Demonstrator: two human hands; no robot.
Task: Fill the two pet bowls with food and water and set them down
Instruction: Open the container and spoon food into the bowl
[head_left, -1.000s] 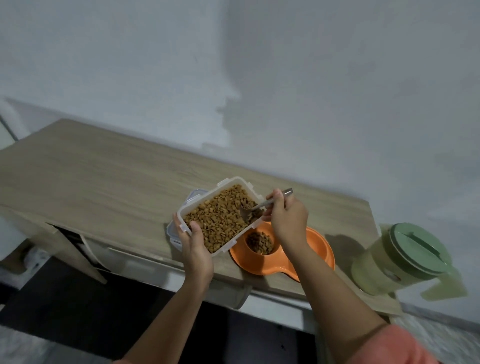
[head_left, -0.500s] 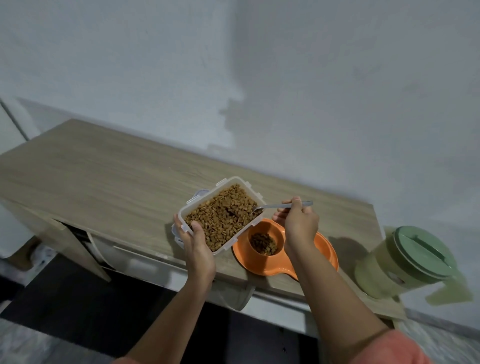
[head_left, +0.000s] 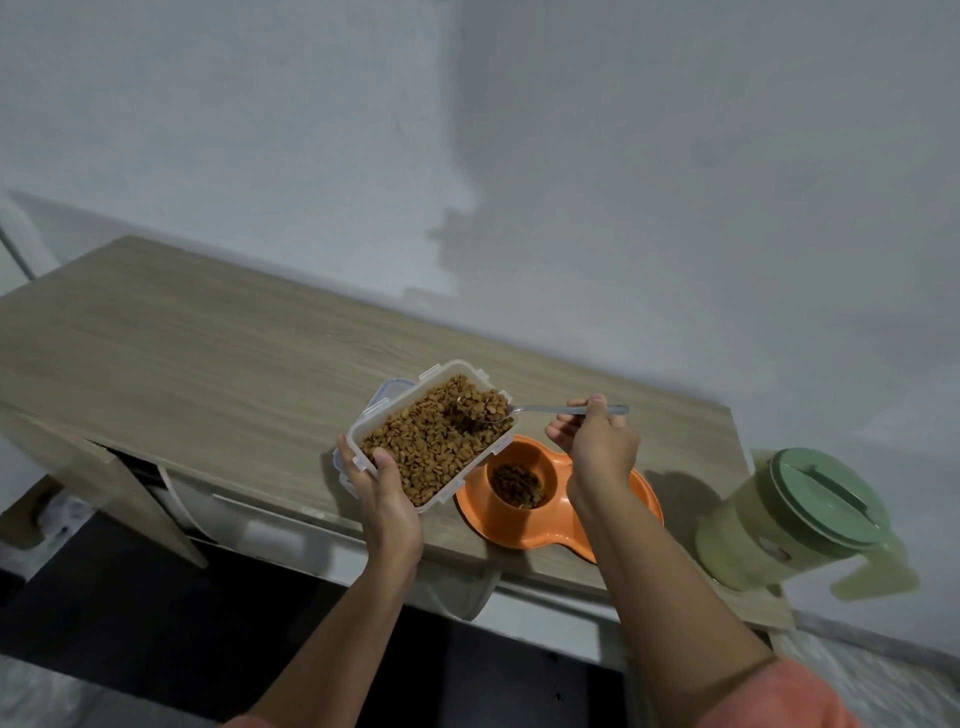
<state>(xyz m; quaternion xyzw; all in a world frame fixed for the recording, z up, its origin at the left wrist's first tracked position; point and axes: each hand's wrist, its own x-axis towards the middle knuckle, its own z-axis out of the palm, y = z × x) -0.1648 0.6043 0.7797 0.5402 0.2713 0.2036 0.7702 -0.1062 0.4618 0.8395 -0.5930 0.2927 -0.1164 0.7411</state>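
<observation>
Over on the left of the frame it's mostly bare wooden surface (head_left: 218, 353) running from the left edge toward the middle, pale wall behind it; coming in from the bottom centre, the left hand (head_left: 387, 506) has its fingers (head_left: 385, 464) wrapped round the near corner of a clear plastic container (head_left: 429, 434), thumb hooked over the rim, the rest tucked underneath so you can't really see them; the container is tilted a bit and sits above the front edge of the surface, packed with brown kibble (head_left: 422, 447); looks like its lid (head_left: 375, 410) is stacked underneath, can't say for sure; just right of that, a metal spoon (head_left: 540, 410) loaded with kibble is over the far right corner of the container, handle pinched by the fingers (head_left: 592, 408) of the right hand (head_left: 597, 449), which hangs above the orange double pet bowl (head_left: 558, 501); that bowl sits flat near the front edge, centre-right, its left well (head_left: 519, 486) partly filled with kibble, the other well mostly hidden behind the wrist; far right, a pale green jug (head_left: 795, 525) with a darker green lid stands at the end of the surface, handle pointing lower right.
</observation>
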